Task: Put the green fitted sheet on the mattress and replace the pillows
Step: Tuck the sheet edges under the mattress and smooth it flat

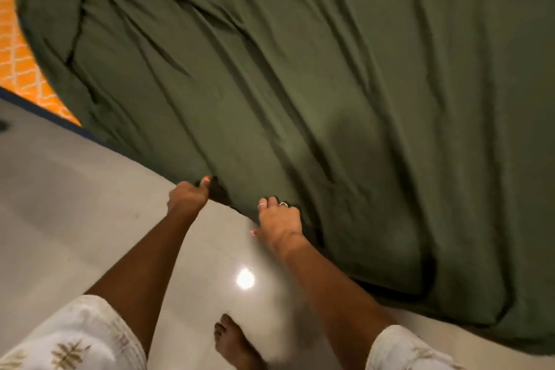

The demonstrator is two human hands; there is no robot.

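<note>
Head view
Green fitted sheet [315, 84]: spread in long wrinkles over the bed, covering most of the picture; its near edge hangs down toward the floor [75, 204].
Left hand [187, 197]: at the sheet's near edge, fingers curled around a bunch of the cloth, thumb on top.
Right hand [279, 221]: just beside the left, back of the hand up, fingers [271, 203] tucked into the sheet's edge and gripping it; rings show on two of them.
Mattress [21, 57]: an orange patterned strip shows uncovered at the far left.
Foot [232, 342]: bare, on the glossy floor between the forearms.
Sleeves [78, 336]: white, leaf-printed.
</note>
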